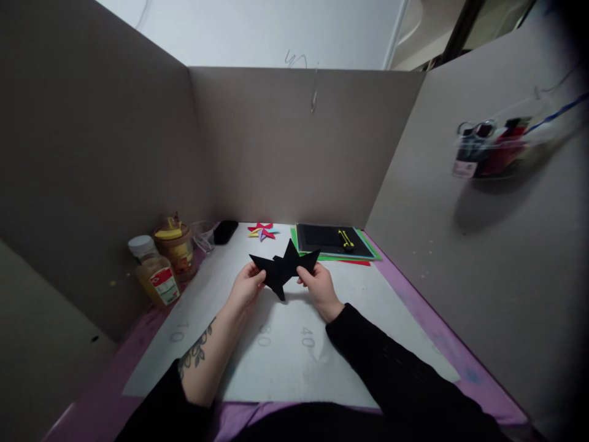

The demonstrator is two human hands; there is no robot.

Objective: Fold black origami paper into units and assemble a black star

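Observation:
A black folded-paper shape [286, 265] with several pointed tips spans the space between my two hands, over the white sheet. My left hand [248, 285] pinches its left side, thumb on top. On the opposite side, the thumb and fingers of my right hand [319, 287] grip the right point. One tip points away from me and another points down toward the sheet. Behind it lies a small multicoloured paper star [263, 231] in red, yellow, blue and purple.
A stack of coloured paper [317, 239], black on top, bears a yellow tool [345, 240]. At left stand a bottle [156, 276], a brown cup [177, 248], a clear cup [203, 236] and a phone [226, 232]. Grey panels enclose the table; a clear holder [497, 150] hangs right.

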